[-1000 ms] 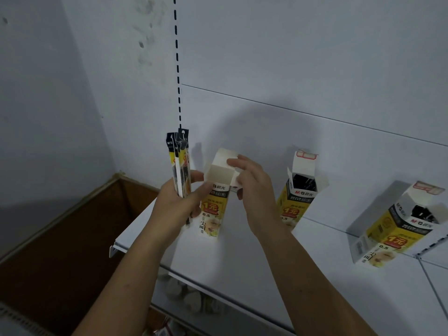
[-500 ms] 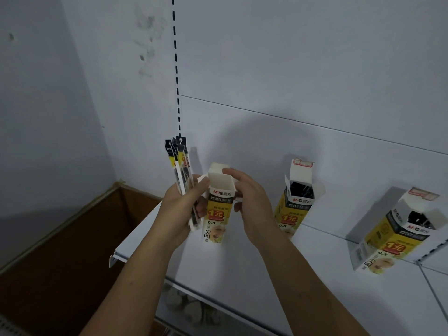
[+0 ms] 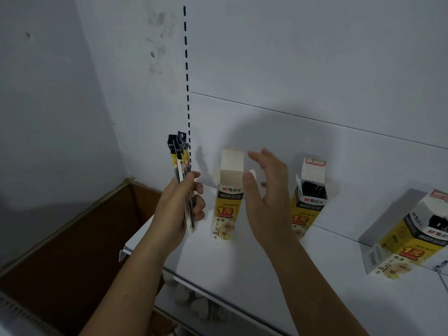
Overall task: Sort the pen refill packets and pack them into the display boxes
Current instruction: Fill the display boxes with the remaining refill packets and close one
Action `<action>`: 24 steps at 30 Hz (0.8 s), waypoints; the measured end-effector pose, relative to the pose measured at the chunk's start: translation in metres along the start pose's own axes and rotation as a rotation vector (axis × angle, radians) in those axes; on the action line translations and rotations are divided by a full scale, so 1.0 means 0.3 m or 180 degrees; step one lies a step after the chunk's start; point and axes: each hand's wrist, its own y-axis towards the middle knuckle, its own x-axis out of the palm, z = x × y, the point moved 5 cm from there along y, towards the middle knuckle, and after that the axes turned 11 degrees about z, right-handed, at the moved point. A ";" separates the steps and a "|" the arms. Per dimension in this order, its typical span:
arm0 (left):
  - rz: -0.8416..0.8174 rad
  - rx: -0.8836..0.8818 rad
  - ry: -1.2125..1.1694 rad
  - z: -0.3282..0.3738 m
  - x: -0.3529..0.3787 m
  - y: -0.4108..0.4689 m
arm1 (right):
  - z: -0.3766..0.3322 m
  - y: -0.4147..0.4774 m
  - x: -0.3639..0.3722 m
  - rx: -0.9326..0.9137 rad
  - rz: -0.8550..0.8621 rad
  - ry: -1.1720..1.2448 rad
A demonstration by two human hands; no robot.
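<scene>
My left hand (image 3: pixel 178 209) grips a bunch of pen refill packets (image 3: pixel 181 170), long black-and-yellow strips held upright. A yellow and white display box (image 3: pixel 226 207) stands on the white shelf (image 3: pixel 278 270) just right of them, its top flap raised and its mouth open. My right hand (image 3: pixel 266 190) hovers beside the box's right side with fingers spread, holding nothing. A second display box (image 3: pixel 309 200) with black packets inside stands further right. A third box (image 3: pixel 412 236) leans tilted at the far right.
A brown cardboard carton (image 3: pixel 72 238) sits open below the shelf's left end. The shelf's back panel (image 3: pixel 315 69) and a slotted upright (image 3: pixel 186 69) rise behind the boxes. Small pale items (image 3: pixel 194 301) lie on the lower shelf.
My right hand has let go of the left box's flap and pulled back, fingers spread. The box now stands by itself with its flap up. My left hand still holds the packets.
</scene>
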 end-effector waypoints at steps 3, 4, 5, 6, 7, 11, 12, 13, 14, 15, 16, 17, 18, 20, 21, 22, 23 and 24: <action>-0.0107 -0.0141 0.0035 -0.005 -0.031 -0.018 | -0.047 -0.023 -0.046 -0.0523 0.0320 -0.0041; -0.0150 -0.0151 0.0102 -0.005 -0.041 -0.023 | -0.059 -0.031 -0.057 -0.0659 0.0317 -0.0006; -0.0183 -0.0131 0.0202 -0.003 -0.051 -0.026 | -0.066 -0.041 -0.061 -0.0730 0.0226 0.0080; -0.0209 -0.0089 0.0337 0.002 -0.061 -0.033 | -0.069 -0.051 -0.060 -0.0691 0.0074 0.0203; -0.0222 -0.0035 0.0501 0.009 -0.070 -0.040 | -0.067 -0.060 -0.053 -0.0523 -0.0110 0.0334; -0.0221 0.0303 0.1072 0.047 -0.089 -0.078 | -0.047 -0.099 -0.004 0.0354 -0.0678 0.0482; -0.0218 0.0388 0.1167 0.056 -0.090 -0.087 | -0.038 -0.109 0.013 0.0601 -0.0828 0.0543; -0.0221 0.0452 0.1258 0.063 -0.091 -0.093 | -0.033 -0.119 0.028 0.0791 -0.0956 0.0593; -0.0232 0.0516 0.1345 0.069 -0.091 -0.099 | -0.032 -0.127 0.040 0.0884 -0.1047 0.0604; -0.0247 0.0576 0.1421 0.073 -0.092 -0.102 | -0.035 -0.133 0.051 0.0921 -0.1123 0.0599; -0.0273 0.0621 0.1470 0.075 -0.094 -0.105 | -0.041 -0.138 0.061 0.0932 -0.1188 0.0606; -0.0317 0.0649 0.1506 0.076 -0.097 -0.109 | -0.052 -0.141 0.071 0.0942 -0.1256 0.0628; -0.0373 0.0673 0.1542 0.077 -0.096 -0.113 | -0.065 -0.144 0.079 0.0948 -0.1320 0.0662; -0.0457 0.0700 0.1612 0.078 -0.093 -0.122 | -0.086 -0.146 0.090 0.0935 -0.1353 0.0731; -0.0480 0.0700 0.1630 0.080 -0.089 -0.127 | -0.091 -0.146 0.092 0.0924 -0.1320 0.0742; -0.0491 0.0699 0.1640 0.080 -0.086 -0.130 | -0.093 -0.148 0.091 0.0927 -0.1275 0.0753; -0.0502 0.0693 0.1631 0.081 -0.083 -0.133 | -0.094 -0.151 0.090 0.0955 -0.1228 0.0781; -0.0525 0.0680 0.1608 0.079 -0.085 -0.134 | -0.091 -0.154 0.087 0.1010 -0.1186 0.0830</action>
